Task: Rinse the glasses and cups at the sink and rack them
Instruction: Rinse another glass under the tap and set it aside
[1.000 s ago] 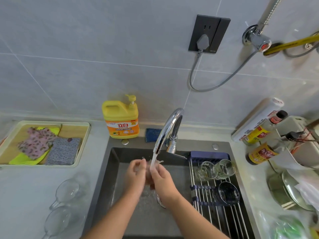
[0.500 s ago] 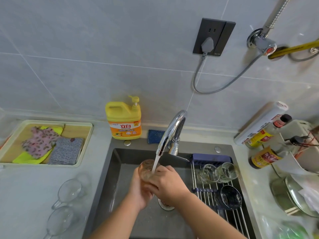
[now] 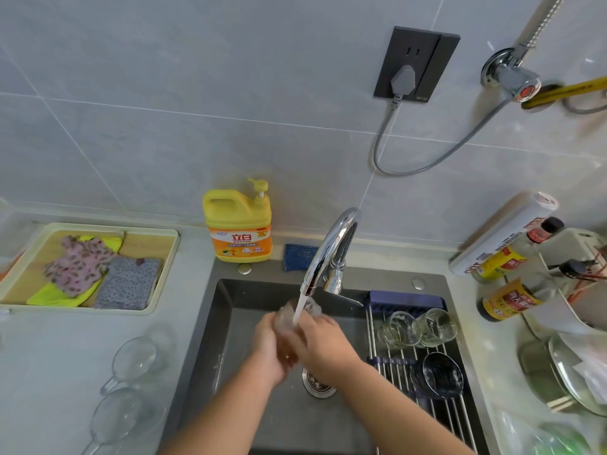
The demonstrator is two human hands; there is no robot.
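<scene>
Water from the curved chrome tap [image 3: 331, 251] falls in a thin white stream [image 3: 299, 308] onto a small clear drinking glass [image 3: 286, 318], held over the middle of the dark grey sink [image 3: 210, 339], just under the spout. The left hand [image 3: 267, 351] cups it from the left of the frame, fingers curled round its wall. The right hand [image 3: 325, 346] wraps it from the right, knuckles up, fingers bent over the near side. Both hands grip the glass and touch each other around it. Its mouth seems to point up toward the spout, so its long axis runs roughly from the wrists toward the top of the frame. Blur and splash hide the exact lean, and whether the water goes inside.

The coming move, as I judge it, turns on the steel roll-up drying rack [image 3: 394, 366]. It spans the right part of the sink, just beside the right hand and farther from the left, so the right hand is better placed to carry the glass across. On its far end a plain clear tumbler [image 3: 399, 330] and a ribbed clear tumbler [image 3: 435, 326] lie side by side; a dark-looking glass cup [image 3: 441, 372] sits nearer the camera. Bare bars show between them.

At lower left, on the pale grey worktop [image 3: 49, 356], a clear handled glass cup [image 3: 134, 358] and a second such cup [image 3: 115, 418] lie well apart from the sink's basin, on the left hand's side, probably not yet rinsed.
</scene>
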